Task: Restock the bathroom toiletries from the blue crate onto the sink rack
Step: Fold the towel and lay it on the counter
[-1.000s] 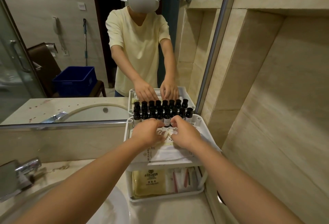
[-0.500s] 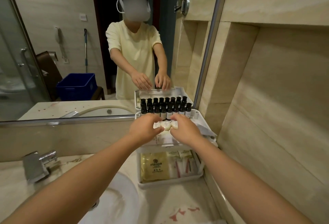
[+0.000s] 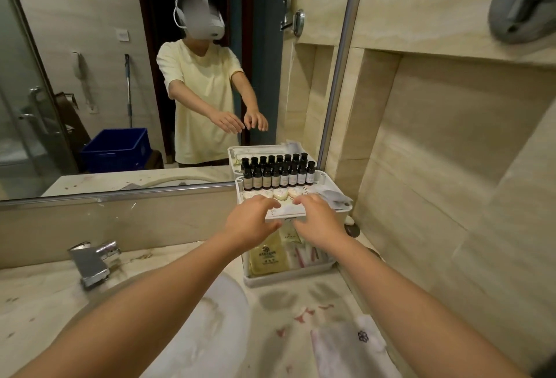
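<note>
Loosening off the round soaps point(image 3: 281, 194), the person's left hand point(image 3: 251, 224) and right hand point(image 3: 320, 222) are drawing back at the centre of the frame. Their fingers are slack and holding nothing, where half a second ago they were pinching that row into line. The soaps are now lying before the dark bottles point(image 3: 278, 174) on the sink rack point(image 3: 288, 280), on its top tier. This batch seems placed, so the blue crate point(image 3: 115, 149), mirrored at left centre, is likely the next stop.

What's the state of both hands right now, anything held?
Left hand: open, fingers relaxed, holding nothing, above the sink rack.
Right hand: open, fingers relaxed, holding nothing, above the same rack.
</note>
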The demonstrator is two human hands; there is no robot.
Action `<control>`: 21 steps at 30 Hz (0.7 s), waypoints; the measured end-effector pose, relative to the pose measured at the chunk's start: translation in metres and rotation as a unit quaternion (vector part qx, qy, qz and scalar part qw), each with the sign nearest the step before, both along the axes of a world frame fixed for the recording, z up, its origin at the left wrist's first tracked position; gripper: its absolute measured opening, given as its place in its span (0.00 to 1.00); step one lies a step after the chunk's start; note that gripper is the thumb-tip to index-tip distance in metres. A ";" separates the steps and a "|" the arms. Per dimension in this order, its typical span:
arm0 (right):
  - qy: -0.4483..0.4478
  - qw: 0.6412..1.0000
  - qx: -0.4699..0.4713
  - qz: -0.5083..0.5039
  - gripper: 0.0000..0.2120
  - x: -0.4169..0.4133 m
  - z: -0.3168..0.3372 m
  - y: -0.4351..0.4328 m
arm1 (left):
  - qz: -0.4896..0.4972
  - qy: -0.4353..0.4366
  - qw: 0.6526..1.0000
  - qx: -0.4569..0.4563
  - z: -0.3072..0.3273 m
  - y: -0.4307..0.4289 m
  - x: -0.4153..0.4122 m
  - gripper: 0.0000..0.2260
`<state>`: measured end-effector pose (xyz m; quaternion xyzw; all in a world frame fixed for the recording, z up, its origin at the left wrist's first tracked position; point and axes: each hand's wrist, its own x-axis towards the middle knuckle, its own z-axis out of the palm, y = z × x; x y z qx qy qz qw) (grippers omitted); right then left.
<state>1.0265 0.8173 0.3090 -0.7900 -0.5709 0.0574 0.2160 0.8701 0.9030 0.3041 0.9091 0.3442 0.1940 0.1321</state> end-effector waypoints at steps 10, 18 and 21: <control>-0.029 0.998 -0.023 -0.057 0.23 -0.026 -0.018 -0.068 | -0.042 0.013 0.999 -0.004 -0.020 -0.047 -0.020 0.19; -0.006 0.995 -0.052 -0.081 0.27 -0.041 -0.049 -0.126 | -0.093 0.041 0.994 -0.025 -0.051 -0.085 -0.021 0.20; 0.000 0.993 -0.070 -0.096 0.28 -0.041 -0.067 -0.145 | -0.106 0.055 0.992 -0.034 -0.064 -0.100 -0.016 0.20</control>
